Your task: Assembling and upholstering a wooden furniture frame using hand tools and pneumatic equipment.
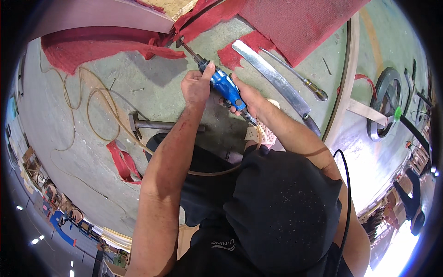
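Both my hands grip a blue pneumatic tool [227, 87] with a long dark metal nose. My left hand [196, 86] wraps its front end, thumb on top. My right hand [248, 98] holds the rear of the body, where a pale air hose [106, 111] joins. The tool's tip [181, 42] points up-left at the seam between red fabric [106, 48] and a curved wooden frame piece [101, 21]. My dark-clothed knees fill the lower middle of the view.
A hammer [146, 123] lies on the grey floor left of my arm. A long curved metal blade [272, 76] and a thin rod tool [300, 78] lie to the right. Red fabric scraps [122, 162], a curved wooden rail [344, 87] and the looping hose are around.
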A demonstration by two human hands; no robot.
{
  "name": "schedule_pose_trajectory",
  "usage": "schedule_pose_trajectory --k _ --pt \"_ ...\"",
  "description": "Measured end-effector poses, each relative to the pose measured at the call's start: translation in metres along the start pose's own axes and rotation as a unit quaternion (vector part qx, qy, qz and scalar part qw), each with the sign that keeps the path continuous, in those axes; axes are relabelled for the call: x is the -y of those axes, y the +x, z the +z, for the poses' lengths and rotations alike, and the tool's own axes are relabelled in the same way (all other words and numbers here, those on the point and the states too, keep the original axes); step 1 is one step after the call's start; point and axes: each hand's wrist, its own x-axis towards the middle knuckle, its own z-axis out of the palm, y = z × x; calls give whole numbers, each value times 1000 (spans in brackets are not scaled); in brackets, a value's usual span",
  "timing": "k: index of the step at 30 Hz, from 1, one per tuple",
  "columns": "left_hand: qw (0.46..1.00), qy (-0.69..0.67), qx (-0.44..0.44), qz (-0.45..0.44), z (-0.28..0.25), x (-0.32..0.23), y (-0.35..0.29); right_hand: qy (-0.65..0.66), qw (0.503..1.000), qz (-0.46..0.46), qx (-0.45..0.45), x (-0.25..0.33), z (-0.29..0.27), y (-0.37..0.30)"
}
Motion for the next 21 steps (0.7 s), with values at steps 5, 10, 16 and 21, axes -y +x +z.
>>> schedule_pose_trajectory --k 5,10,16,21 --pt "1000 26 1 15 0 4 1 -2 1000 7 -4 -1 0 -4" --pt "998 55 10 28 -2 8 1 8 1000 15 5 -3 -2 -8" --pt "996 70 30 38 -3 10 -1 11 1000 15 22 -7 -5 -12" --pt "995 62 73 40 -5 5 -3 11 1000 -12 -2 -6 -3 -19"
